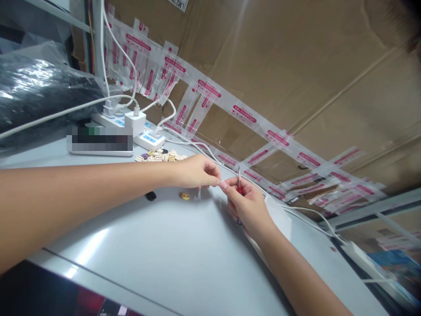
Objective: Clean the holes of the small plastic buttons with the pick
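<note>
My left hand (199, 172) reaches in from the left over the table, thumb and forefinger pinched together. Its fingertips meet those of my right hand (248, 205); whatever is pinched between them is too small to make out. Held in the curled fingers of my right hand is a small red-handled tool (240, 189), its thin metal tip pointing up. Below my left wrist lie a yellowish button-like piece (184, 196) and a black piece (151, 196). Behind my left forearm is a pile of small cream, yellow, purple and black pieces (161, 155).
White power strips (149, 139) with plugs and cables stand at the back left, beside a blurred-out white-edged object (101, 152). Dark plastic wrapping (46, 92) fills the far left. Taped cardboard (256, 79) walls the back. A white sheet (279, 215) lies by my right wrist.
</note>
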`<state>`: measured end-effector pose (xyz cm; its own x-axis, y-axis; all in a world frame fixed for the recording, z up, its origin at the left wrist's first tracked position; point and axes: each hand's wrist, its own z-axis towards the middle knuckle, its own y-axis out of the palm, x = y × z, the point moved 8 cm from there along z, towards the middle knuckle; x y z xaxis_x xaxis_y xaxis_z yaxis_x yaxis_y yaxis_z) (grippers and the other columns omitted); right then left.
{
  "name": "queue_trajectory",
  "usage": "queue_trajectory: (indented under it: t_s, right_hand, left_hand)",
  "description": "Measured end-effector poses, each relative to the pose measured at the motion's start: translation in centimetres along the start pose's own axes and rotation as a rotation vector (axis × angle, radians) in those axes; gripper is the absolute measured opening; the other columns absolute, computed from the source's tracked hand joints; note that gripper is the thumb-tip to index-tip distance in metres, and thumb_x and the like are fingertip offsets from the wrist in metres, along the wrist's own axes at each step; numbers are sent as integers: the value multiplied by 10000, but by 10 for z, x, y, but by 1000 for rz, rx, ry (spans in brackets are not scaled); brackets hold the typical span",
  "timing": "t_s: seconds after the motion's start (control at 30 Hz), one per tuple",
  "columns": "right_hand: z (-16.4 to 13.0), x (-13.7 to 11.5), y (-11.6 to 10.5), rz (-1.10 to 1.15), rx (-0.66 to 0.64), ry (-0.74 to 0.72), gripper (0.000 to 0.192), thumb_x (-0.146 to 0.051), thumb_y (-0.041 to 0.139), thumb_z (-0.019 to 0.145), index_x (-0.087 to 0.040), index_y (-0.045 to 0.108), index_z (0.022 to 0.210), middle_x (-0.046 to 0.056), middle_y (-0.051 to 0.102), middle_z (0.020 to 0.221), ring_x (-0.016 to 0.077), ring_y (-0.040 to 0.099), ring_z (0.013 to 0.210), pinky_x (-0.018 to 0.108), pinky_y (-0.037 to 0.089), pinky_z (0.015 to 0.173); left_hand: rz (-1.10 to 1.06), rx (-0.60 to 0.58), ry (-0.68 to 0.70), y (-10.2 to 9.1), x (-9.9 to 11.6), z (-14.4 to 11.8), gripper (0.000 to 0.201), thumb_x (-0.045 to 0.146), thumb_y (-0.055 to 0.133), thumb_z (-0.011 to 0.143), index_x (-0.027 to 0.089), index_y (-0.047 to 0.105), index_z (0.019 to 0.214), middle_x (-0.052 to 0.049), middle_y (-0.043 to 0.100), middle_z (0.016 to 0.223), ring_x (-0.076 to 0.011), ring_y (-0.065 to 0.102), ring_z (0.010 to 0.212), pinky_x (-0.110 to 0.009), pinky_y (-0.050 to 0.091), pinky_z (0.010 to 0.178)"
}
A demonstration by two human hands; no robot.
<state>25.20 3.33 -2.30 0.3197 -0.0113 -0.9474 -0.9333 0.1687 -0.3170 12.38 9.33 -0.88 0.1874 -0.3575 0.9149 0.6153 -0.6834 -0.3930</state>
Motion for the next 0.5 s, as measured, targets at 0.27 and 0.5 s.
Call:
queue_trajectory:
  t_s: [0.27,0.5]
  right_hand:
    - [1,1,0,22,-7,5,397,-534,779,755,-199,576,819,-123,350,437,49,273,338,172,242,313]
    - [0,1,0,18,6,-4,400,-536,785,753,-203,573,819,-123,348,440,50,281,331,174,254,310]
  left_hand:
    - [19,1,-47,-1,-3,1,236,360,671,811,167,720,937,-10,661,795,-101,583,613,-240,467,602]
    - [-77,-25,-22,2,-4,2,144,307,661,794,176,648,852,-5,630,778,-110,574,636,-252,490,602]
